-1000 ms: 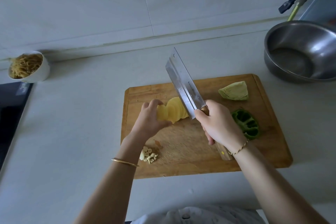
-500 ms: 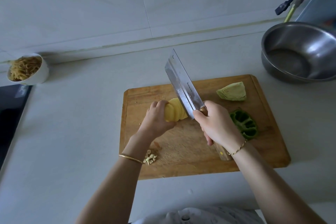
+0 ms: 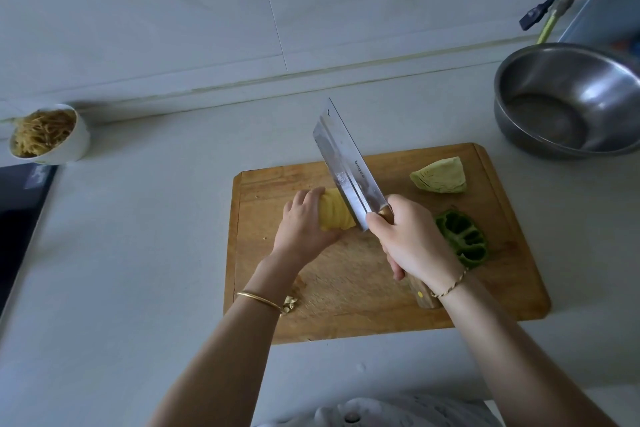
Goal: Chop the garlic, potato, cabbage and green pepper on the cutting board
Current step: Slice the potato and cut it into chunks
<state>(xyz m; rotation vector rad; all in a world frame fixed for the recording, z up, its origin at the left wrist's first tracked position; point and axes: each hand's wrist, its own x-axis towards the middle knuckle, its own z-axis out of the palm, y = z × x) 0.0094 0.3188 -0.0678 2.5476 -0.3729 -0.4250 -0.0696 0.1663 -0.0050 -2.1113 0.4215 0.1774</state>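
Note:
A wooden cutting board [image 3: 346, 315] lies on the counter. On it, my left hand [image 3: 304, 225] curls over a stack of yellow potato slices [image 3: 334, 215] and holds them together. My right hand [image 3: 412, 239] grips the wooden handle of a cleaver [image 3: 349, 166], whose blade stands against the right end of the potato stack. A cabbage wedge [image 3: 441, 177] lies at the board's far right. A halved green pepper [image 3: 462, 239] sits just right of my right hand. Chopped garlic [image 3: 291, 303] shows at the board's near left, partly hidden by my left wrist.
A steel bowl [image 3: 568, 100] stands on the counter at the far right. A white bowl of shredded food [image 3: 48, 135] sits at the far left by the wall. A dark cooktop [image 3: 17, 218] edges the left side. Utensils [image 3: 561, 0] hang at the top right.
My left hand has closed further over the potato slices and gathered the fanned stack tighter. The cleaver has stayed close against the stack's right end.

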